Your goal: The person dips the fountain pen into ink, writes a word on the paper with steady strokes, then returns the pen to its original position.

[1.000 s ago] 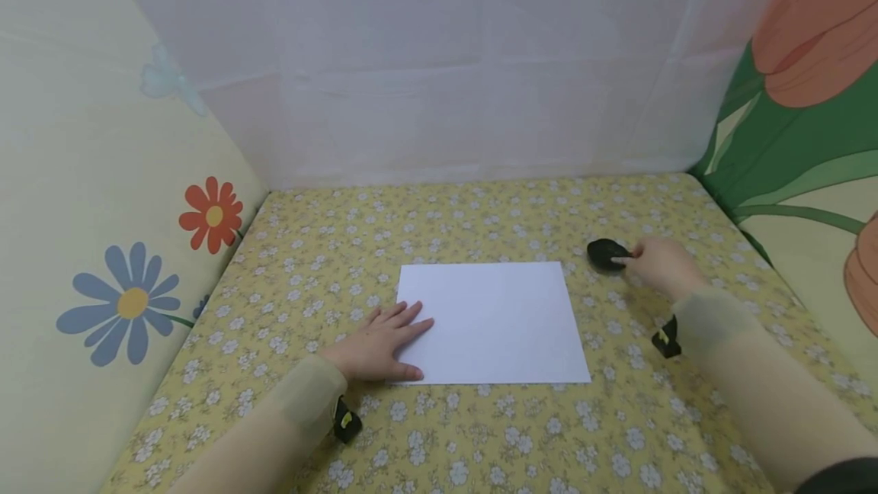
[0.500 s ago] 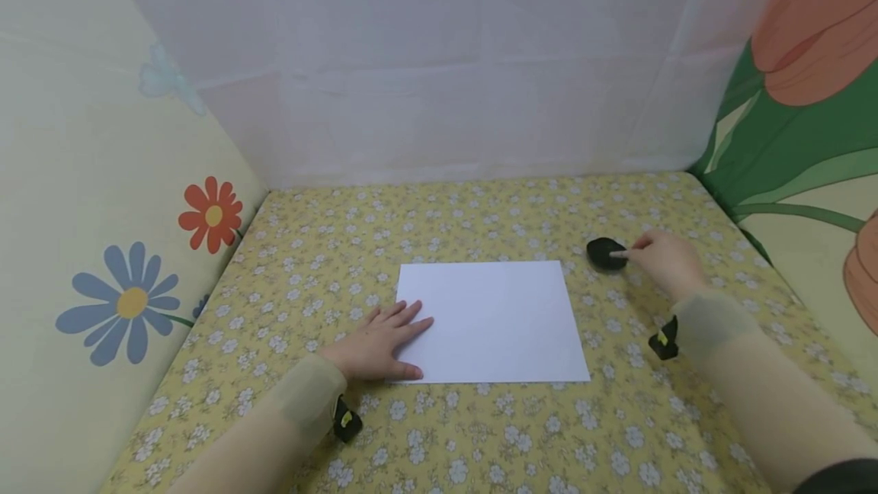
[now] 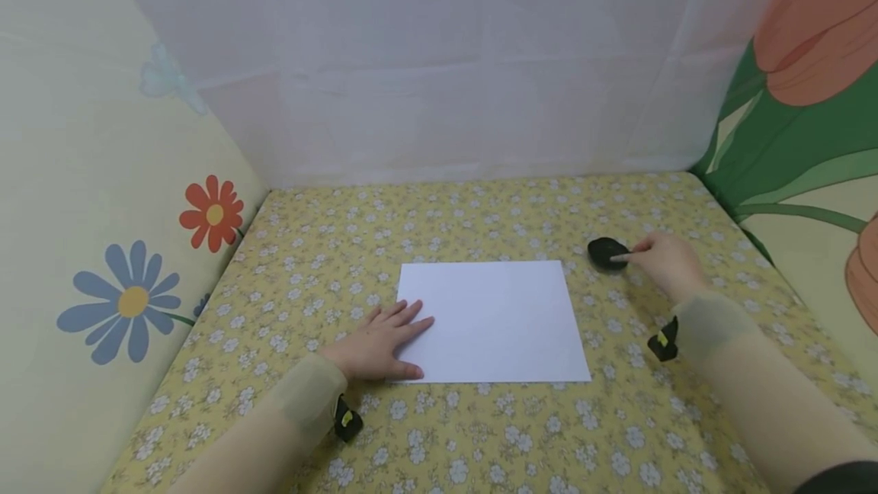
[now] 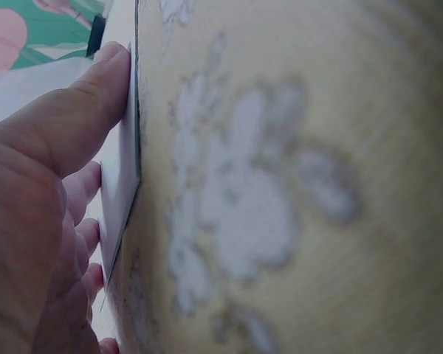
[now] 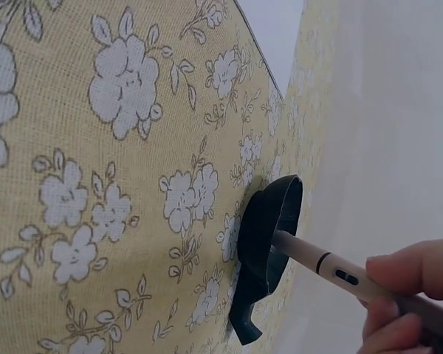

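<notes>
My left hand lies with spread fingers on the left edge of a white sheet of paper. In the left wrist view, its thumb rests along the sheet's near edge. My right hand pinches a pale pen with a black ring and a small dark slot. The pen slants down into a small black dish, which has a short bent handle or spout. The dish's wall hides the pen's tip. The dish stands on the cloth, right of the paper's far corner.
A yellow cloth with white flowers covers the table. A pale sheet hangs along the back. Flower-printed panels stand at the left and right.
My right hand has turned slightly over the dish, and the pen shows more plainly than a second ago. The left hand and the paper have stayed put.
</notes>
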A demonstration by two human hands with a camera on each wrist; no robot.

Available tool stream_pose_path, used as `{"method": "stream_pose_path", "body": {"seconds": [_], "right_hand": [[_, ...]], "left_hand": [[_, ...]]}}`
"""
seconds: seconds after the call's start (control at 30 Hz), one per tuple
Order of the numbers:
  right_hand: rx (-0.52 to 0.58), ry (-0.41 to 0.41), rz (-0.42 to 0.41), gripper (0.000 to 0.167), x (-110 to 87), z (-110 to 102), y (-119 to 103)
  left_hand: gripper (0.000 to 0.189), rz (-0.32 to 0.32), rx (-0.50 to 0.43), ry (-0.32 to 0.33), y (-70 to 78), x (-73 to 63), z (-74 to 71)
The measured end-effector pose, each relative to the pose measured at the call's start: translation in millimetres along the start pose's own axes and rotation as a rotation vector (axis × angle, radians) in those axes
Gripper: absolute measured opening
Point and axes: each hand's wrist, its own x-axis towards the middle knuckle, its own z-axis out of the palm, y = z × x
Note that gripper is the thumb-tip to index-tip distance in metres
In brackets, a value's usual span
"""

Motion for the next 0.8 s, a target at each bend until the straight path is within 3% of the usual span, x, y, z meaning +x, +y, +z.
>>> {"method": "stream_pose_path", "body": {"seconds": [0.4,0.8], "right_hand": [[-0.022,0.027,0.01,0.037,0.1,3.8,1.0],[0.043,0.065,0.009,0.036,-1.2,8.4,5.2]], "left_hand": [[0.087,-0.012,-0.002,-0.001,-0.9,0.3,1.5],[0.087,-0.011,-0.017,-0.006,0.1,0.4,0.3]]}}
